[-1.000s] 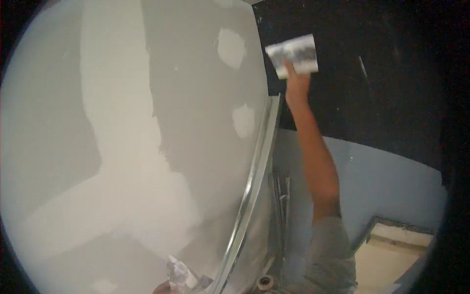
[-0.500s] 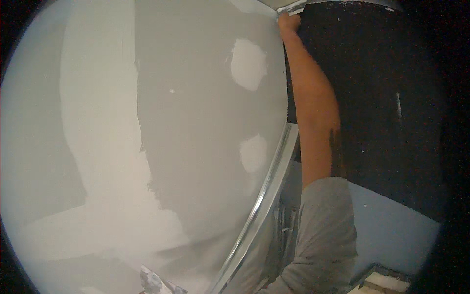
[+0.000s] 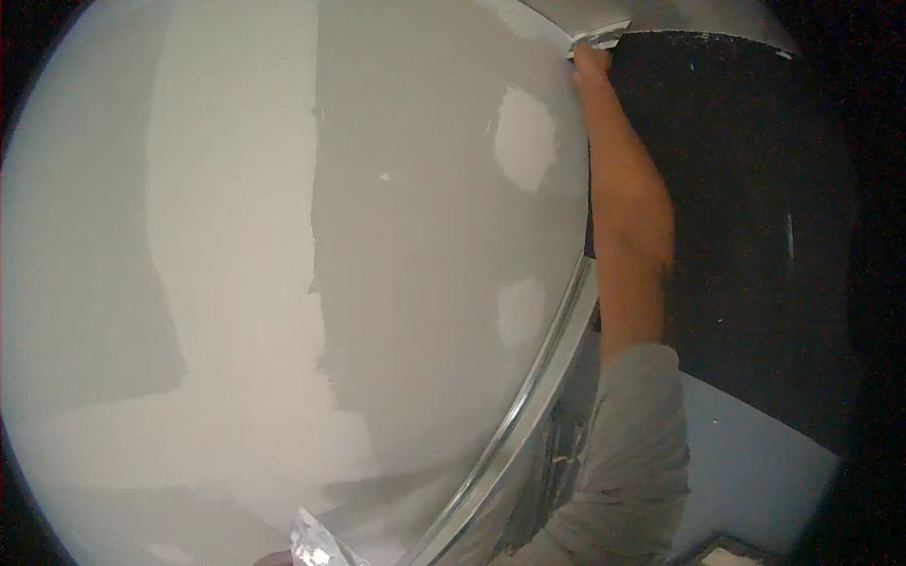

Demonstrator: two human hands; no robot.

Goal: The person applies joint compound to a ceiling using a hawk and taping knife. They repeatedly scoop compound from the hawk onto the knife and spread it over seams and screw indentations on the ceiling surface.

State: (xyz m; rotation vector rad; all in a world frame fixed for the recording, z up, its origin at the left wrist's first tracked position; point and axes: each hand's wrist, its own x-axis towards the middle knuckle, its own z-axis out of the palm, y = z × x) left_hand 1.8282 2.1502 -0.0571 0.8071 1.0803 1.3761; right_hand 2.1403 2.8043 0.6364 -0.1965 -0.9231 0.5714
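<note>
My right hand (image 3: 593, 64), at the end of a raised bare forearm, is closed on a drywall knife (image 3: 609, 36). Its pale, wide blade lies along the top edge where the grey wallboard (image 3: 425, 236) meets the surface above. At the lower edge, only a sliver of my left hand (image 3: 274, 559) shows, beside a shiny metal piece with white smears (image 3: 316, 542). That piece looks like the corner of a mud pan or a blade; most of it is out of view. The left fingers are hidden. White compound patches (image 3: 527, 140) and broad bands (image 3: 236, 236) cover the board.
A metal-edged strip (image 3: 528, 401) curves down the board's right side. Beyond my right arm lies a large dark area (image 3: 736, 189), with a blue-grey surface (image 3: 746, 453) below it. A pale object in a dark frame (image 3: 725, 557) shows at the bottom right.
The view has shifted, so the wall and my right arm appear farther right and slightly lower. More of the knife's blade shows at the top, and a bit of my left hand has come into view.
</note>
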